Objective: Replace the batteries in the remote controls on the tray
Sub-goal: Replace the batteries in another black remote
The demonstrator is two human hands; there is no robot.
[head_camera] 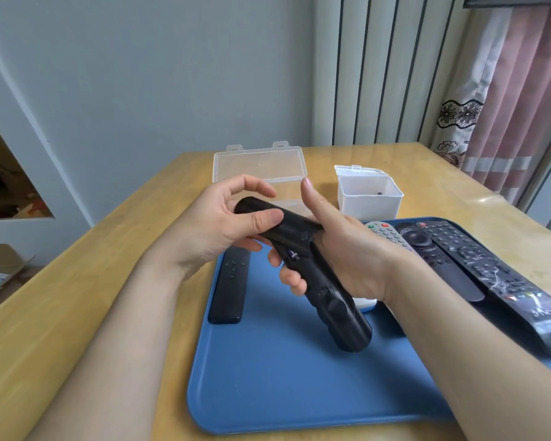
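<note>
A black remote [325,294] is held tilted above the blue tray [283,386]. My right hand [347,249] grips its middle, thumb raised. My left hand [217,224] pinches the black battery cover [277,222] at the remote's far end; the cover looks partly slid off. On the tray lie a slim black remote [229,286] at the left, and at the right a grey remote [385,233], a black remote with a round pad [420,243] and a long black remote [497,278].
Behind the tray on the wooden table [93,300] stand a clear plastic box with its lid open [261,167] and a small white box [368,194] with a dark item inside. A curtain hangs at the right, and cardboard lies on the floor at the left.
</note>
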